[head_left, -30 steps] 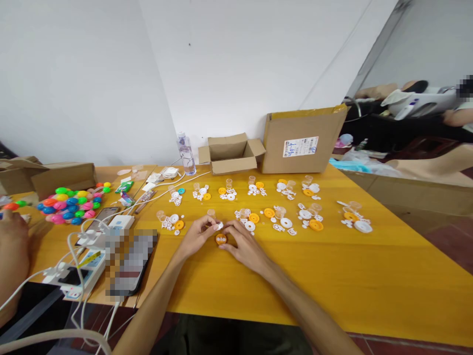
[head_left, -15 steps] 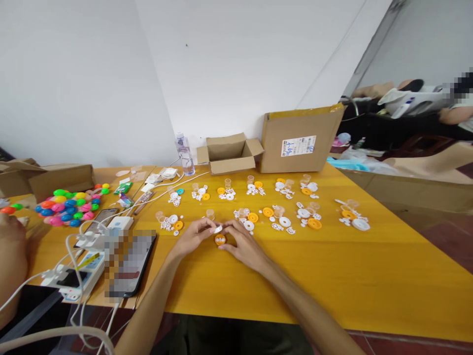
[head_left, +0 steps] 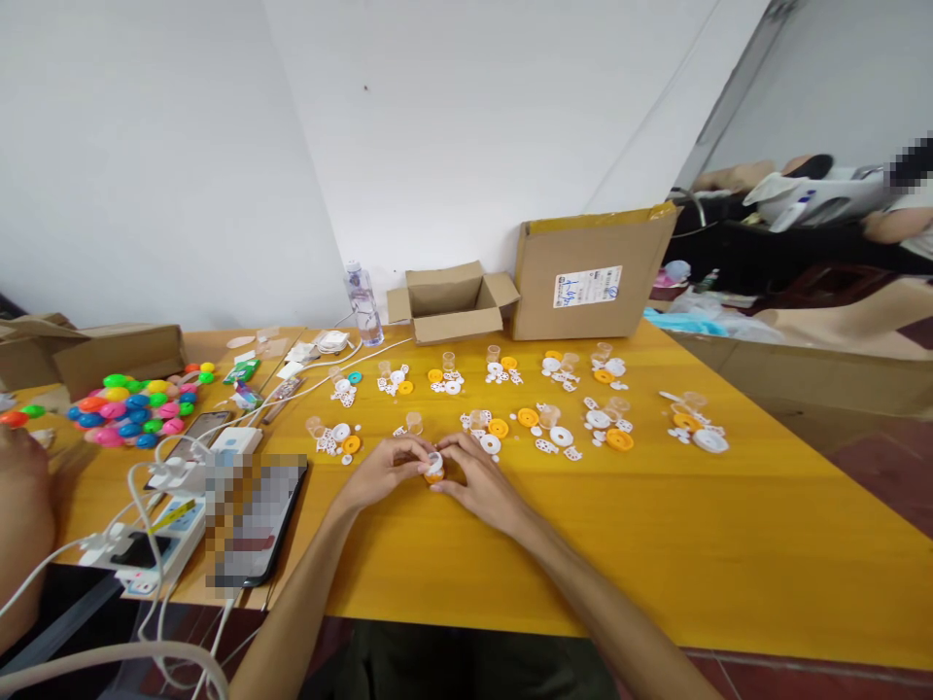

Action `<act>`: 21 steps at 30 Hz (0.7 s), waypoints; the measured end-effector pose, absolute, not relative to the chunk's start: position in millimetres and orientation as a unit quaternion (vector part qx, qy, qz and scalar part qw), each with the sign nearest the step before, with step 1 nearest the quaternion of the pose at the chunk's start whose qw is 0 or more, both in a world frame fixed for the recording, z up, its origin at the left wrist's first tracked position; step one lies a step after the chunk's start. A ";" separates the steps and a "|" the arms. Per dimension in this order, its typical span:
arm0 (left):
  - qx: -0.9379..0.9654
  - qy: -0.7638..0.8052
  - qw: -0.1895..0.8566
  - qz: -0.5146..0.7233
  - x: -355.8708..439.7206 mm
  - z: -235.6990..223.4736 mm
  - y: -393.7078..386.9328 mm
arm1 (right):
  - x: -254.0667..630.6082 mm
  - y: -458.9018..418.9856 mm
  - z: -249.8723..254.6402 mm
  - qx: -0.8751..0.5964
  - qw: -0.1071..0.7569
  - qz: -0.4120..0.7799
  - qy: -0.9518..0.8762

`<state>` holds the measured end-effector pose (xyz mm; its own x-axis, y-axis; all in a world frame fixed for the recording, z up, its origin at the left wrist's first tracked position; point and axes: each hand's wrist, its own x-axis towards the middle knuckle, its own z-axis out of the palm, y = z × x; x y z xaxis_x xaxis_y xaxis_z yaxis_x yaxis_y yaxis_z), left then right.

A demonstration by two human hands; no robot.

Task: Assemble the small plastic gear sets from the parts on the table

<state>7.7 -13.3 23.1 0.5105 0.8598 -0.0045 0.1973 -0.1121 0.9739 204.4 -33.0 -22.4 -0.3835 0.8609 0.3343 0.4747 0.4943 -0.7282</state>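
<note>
On the far side, a cardboard box (head_left: pixel 535 292) is bearing a white label (head_left: pixel 587 287), its blue handwriting proving too small to read. Nearer, over the bench (head_left: pixel 598 544), the left hand (head_left: pixel 385 472) is pinching a white ring (head_left: pixel 435 459) that is partly covering a round orange cap (head_left: pixel 435 478). The right hand (head_left: pixel 477 484) is curving beside the cap; whether its fingers are gripping, I cannot tell. Clear plastic cups (head_left: pixel 448 361) are standing beyond.

smooth plastic white ring (head_left: pixel 435 459) and orange piece (head_left: pixel 433 478), faintly glossy wood-look tabletop (head_left: pixel 656 554), matt cardboard carton (head_left: pixel 539 272)
</note>
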 end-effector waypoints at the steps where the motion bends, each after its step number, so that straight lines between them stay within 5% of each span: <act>1: 0.679 0.388 0.544 0.305 7.7 22.8 -13.5 | 204.3 -33.1 -22.6 -0.425 0.358 0.270 -0.787; 21: 0.683 0.389 0.531 0.317 12.5 26.9 -16.5 | 203.6 -32.9 -24.8 -0.426 0.364 0.275 -0.781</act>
<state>12.5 -16.5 26.9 0.4960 0.8681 0.0191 0.1950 -0.1328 0.9718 203.6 -32.9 -24.8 -0.3718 0.8663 0.3337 0.4656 0.4850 -0.7402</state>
